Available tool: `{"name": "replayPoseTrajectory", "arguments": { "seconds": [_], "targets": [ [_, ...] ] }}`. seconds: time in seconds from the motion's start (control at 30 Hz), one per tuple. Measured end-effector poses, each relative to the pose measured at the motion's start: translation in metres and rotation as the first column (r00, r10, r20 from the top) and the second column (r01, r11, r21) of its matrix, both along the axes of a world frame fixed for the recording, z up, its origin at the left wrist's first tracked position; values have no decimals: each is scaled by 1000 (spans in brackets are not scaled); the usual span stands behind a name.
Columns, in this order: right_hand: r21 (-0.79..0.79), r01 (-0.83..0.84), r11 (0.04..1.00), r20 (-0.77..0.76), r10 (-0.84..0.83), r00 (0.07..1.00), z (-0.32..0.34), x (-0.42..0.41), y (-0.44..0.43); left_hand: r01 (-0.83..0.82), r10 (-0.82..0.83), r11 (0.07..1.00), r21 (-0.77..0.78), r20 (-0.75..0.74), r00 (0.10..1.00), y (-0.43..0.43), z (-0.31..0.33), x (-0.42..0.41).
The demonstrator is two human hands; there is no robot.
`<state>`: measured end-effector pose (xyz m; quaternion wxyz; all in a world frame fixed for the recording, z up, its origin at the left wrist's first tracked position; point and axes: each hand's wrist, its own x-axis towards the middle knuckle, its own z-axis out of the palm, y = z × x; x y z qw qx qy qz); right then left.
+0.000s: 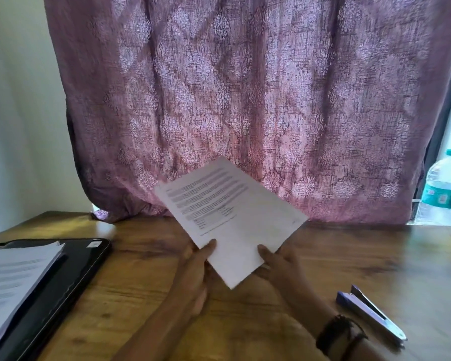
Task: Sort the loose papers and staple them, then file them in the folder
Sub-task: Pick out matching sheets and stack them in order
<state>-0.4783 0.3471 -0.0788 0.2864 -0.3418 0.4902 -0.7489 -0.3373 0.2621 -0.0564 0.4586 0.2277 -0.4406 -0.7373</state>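
At the far left of the wooden desk (146,282) lay the black folder (71,269), flat, with a stack of printed papers (13,277) resting on its left part. I could not tell whether those sheets were already stapled.

Toward the middle, my left hand (195,272) gripped the lower left edge of a small sheaf of printed sheets (235,217), thumb pressed on top and the other fingers tucked out of sight underneath. The sheaf was lifted clear of the desk and tilted, its printed top end pointing away from me toward the mauve patterned curtain (245,87). My right hand (279,264) pinched the lower right edge of the same sheaf in the same way, thumb over, fingers under. A dark band sat on that wrist.

To the right of my forearm the blue stapler (370,313) lay on the desk, well apart from the sheets and untouched. Farther right, on the sill behind the desk, stood a plastic water bottle (443,188).

I judged I was in the sorting step, squaring a set of pages before fastening. The next move would call for keeping the edges flush in one hand, freeing my right to take the stapler, and closing it over a corner.
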Motion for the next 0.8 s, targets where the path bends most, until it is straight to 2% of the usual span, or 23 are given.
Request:
{"name": "replayPoseTrajectory", "arguments": {
  "seconds": [0.07,0.17,0.2,0.3,0.4,0.47,0.57,0.63,0.8],
  "targets": [
    [0,-21,1000,66,21,998,12,-17,9,22,-21,1000,7,-122,992,-10,10,9],
    [24,-9,1000,-33,9,999,20,-38,24,-35,38,999,16,-209,977,-40,21,34],
    [27,-7,1000,-97,10,995,21,-43,28,-55,56,998,11,-185,981,-50,23,44],
    [20,17,1000,-311,-9,950,23,-51,31,-60,61,996,-70,10,998,-67,25,63],
    [-54,237,970,-586,-223,779,25,-51,26,-17,93,960,-278,261,961,-76,25,69],
    [-126,343,931,-659,-337,672,27,-48,26,29,97,941,-337,351,931,-79,24,70],
    [-279,397,875,-710,-466,528,27,-46,30,-55,290,871,-488,420,860,-77,16,64],
    [-337,372,865,-734,-489,471,28,-43,32,-135,389,830,-541,389,835,-70,12,57],
    [-358,342,869,-730,-489,477,29,-36,29,-181,442,787,-589,334,833,-55,9,47]
  ]
}}
